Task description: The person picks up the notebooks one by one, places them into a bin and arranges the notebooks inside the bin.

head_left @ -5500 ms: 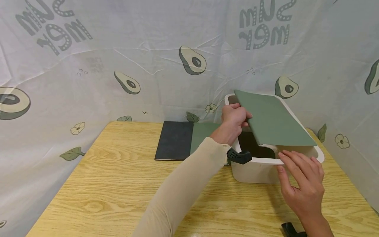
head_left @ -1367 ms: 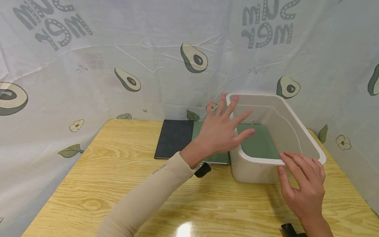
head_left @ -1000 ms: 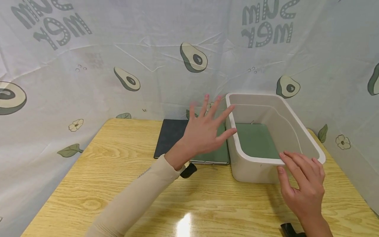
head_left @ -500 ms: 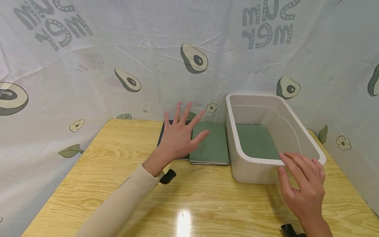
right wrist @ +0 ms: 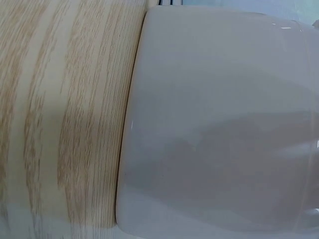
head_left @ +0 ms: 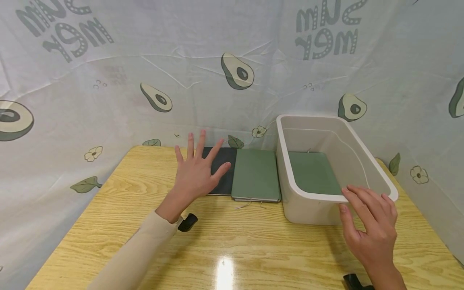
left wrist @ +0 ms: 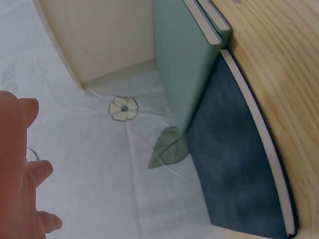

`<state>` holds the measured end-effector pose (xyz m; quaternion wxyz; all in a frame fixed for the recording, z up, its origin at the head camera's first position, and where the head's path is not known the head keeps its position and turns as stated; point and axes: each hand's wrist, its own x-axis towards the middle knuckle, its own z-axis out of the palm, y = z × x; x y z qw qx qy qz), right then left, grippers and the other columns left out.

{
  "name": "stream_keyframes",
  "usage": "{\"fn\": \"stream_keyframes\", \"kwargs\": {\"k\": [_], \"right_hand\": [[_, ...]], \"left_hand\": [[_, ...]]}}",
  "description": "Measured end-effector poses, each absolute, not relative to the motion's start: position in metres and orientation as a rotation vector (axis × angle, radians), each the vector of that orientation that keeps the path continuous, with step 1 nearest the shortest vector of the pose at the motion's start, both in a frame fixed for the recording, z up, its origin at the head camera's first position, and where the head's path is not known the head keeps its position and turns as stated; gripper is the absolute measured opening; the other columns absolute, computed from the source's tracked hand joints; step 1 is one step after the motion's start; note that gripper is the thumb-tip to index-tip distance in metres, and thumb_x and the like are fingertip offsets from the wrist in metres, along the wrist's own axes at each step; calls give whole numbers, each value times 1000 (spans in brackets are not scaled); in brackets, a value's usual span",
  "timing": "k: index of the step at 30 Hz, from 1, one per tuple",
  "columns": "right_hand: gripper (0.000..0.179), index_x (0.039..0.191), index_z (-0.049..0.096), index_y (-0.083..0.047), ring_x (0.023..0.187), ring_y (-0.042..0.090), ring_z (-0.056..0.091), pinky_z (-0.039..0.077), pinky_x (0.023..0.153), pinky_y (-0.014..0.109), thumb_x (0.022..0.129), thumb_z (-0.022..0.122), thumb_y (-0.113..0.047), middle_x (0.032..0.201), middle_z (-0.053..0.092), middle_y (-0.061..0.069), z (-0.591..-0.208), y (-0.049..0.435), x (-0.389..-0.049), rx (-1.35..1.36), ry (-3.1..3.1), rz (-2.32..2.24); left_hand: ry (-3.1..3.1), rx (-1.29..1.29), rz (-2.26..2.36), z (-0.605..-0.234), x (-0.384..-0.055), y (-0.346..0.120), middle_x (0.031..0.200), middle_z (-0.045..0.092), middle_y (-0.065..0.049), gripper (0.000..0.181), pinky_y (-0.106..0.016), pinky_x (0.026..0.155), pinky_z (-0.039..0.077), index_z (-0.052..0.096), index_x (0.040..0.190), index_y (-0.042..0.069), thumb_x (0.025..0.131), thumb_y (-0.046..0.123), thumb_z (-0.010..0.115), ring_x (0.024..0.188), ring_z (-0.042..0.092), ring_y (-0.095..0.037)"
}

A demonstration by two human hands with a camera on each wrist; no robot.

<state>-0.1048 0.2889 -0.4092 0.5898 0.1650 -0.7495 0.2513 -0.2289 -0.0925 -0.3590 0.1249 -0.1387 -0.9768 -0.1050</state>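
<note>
A green book [head_left: 313,173] lies flat on the floor of the bin [head_left: 311,210], which stands without a lid at the far right corner of the bench [head_left: 253,245]. The right hand [head_left: 373,225] is at the bin's near rim, toward the near right corner, with its fingers over the rim and its thumb at the outer side; whether they grip the rim or merely rest on it cannot be told. Just beside the bin's left wall, at the far edge of the bench, is a stack of green books [head_left: 255,173]; the left wrist view shows at least two. A black book [head_left: 225,183] lies flat along the left side of the stack, partly covered in the head view by the left hand [head_left: 195,173]. That hand's fingers are spread and hold nothing; in the left wrist view they stand apart from the books. Behind the bench hangs a printed cloth [head_left: 195,52]. Assessment: the step in hand appears to be the interval between two placements, with one book in the bin and the left hand free. If loading is to continue, the next move calls for lowering the left hand to a book on the bench, closing the fingers on its edge, and lifting it clear of the bin's rim.
</note>
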Motion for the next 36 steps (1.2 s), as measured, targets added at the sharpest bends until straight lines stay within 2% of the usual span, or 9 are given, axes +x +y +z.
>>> {"fn": "stream_keyframes", "kwargs": {"k": [15,27,36], "right_hand": [[44,110,82,0,112,38,66,35,117,44,105,66,-41,109,78,24,-410,291,-105,388,-1748,584],[44,110,82,0,112,38,66,34,118,43,105,66,-41,109,78,24,-409,290,-106,394,-1741,588],[44,111,82,0,114,37,66,34,118,44,105,66,-41,110,78,24,-411,291,-105,389,-1751,587]], "left_hand": [[-2890,-328,-453,-374,-231,-92,180,-14,-14,79,-82,123,2,15,171,39,104,71,43,165,-13,-47],[-3077,-309,-651,-397,-246,-83,177,-21,-17,81,-85,120,-2,8,172,35,106,68,42,162,-18,-51],[-3251,-204,-617,-417,-255,-84,178,-16,-20,83,-85,120,-2,9,173,32,106,71,39,162,-16,-54]]}}
